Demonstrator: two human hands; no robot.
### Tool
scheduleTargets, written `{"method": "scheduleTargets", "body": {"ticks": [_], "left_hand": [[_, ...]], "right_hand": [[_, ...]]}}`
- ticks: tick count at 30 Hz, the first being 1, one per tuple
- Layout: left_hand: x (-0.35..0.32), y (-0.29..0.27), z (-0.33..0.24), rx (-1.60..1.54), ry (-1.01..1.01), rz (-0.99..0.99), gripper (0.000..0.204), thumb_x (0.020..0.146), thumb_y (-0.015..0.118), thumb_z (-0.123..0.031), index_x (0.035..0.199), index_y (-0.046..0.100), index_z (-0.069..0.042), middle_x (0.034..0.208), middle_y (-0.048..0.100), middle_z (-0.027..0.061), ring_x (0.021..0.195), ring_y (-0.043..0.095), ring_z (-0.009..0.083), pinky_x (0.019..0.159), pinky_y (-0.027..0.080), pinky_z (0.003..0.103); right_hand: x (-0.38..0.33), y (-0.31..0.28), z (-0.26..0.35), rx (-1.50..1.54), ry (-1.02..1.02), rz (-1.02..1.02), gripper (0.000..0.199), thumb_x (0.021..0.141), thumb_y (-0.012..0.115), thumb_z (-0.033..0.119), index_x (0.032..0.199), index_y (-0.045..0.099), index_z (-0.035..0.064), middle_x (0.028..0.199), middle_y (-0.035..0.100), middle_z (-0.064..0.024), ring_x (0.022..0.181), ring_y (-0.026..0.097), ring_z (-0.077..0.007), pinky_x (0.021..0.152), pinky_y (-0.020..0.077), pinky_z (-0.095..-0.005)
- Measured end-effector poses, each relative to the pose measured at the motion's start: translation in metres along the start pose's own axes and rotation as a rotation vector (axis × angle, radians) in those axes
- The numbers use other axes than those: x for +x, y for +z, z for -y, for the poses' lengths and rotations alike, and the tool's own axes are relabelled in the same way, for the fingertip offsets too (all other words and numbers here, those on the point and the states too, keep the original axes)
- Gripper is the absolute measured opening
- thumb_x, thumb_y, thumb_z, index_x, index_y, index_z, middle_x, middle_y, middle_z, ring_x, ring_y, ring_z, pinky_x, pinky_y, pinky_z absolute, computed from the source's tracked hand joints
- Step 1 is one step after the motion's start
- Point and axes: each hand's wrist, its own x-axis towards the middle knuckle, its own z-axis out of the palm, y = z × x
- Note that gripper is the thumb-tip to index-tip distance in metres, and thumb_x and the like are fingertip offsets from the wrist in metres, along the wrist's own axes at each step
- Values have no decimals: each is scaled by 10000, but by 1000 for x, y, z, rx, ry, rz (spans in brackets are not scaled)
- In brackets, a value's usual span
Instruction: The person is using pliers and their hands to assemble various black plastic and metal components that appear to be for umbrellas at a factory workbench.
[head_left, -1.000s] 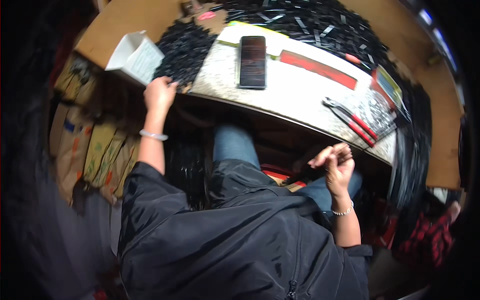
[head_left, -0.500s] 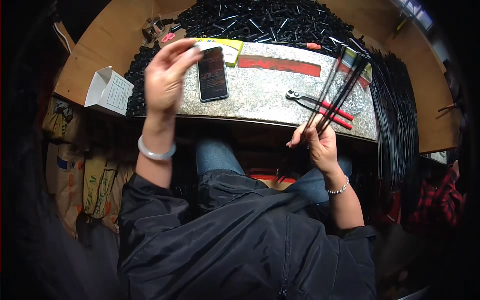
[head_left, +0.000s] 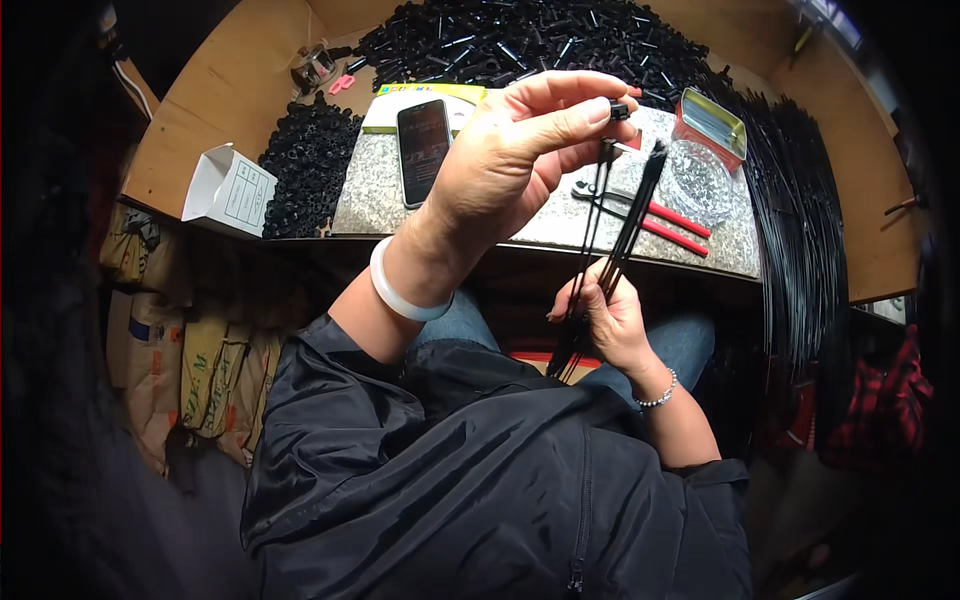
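My left hand [head_left: 520, 150] is raised in front of the table, its thumb and forefinger pinching a small black cap [head_left: 619, 109] over the top end of one thin black rod. My right hand [head_left: 605, 318] sits lower, above my lap, gripping a bundle of thin black rods [head_left: 622, 225] that stand upright and fan out toward the left hand. A white bangle circles my left wrist and a bead bracelet my right.
A granite slab [head_left: 380, 190] holds a dark phone [head_left: 423, 150], red-handled pliers [head_left: 660, 215], a clear dish [head_left: 695, 180] and an open tin [head_left: 712, 120]. Heaps of black caps [head_left: 305, 165] and black tubes [head_left: 520, 40] cover the wooden table. A white box [head_left: 228, 190] sits left; long black rods [head_left: 800, 220] lie right.
My left hand rose from the pile of black caps at the table's left to the rod tips, carrying a cap. My right hand lifted the rod bundle upright from my lap.
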Motion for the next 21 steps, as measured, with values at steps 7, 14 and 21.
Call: {"method": "scheduleTargets", "body": {"ticks": [7, 14, 21], "left_hand": [[-2, 3, 6, 2, -22, -8, 270, 914, 497, -75, 1153, 523, 48, 1137, 567, 203, 977, 615, 224, 867, 509, 312], [-2, 4, 5, -81, -22, 5, 255, 899, 517, -59, 1130, 540, 45, 1116, 578, 199, 967, 616, 221, 857, 511, 316], [-7, 5, 6, 31, -9, -23, 259, 870, 561, -35, 1120, 567, 31, 1019, 623, 148, 940, 616, 192, 839, 511, 293]], "right_hand": [[0, 2, -7, -24, -27, 12, 383, 900, 490, 424, 861, 453, 44, 745, 584, -76, 700, 553, -119, 675, 465, -248], [-2, 6, -2, -53, -12, -26, 385, 905, 483, 422, 858, 455, 41, 743, 584, -75, 697, 551, -117, 672, 464, -249], [-3, 5, -3, -119, -20, -26, 366, 919, 462, 403, 884, 435, 40, 746, 596, -88, 691, 571, -128, 663, 475, -251]]}}
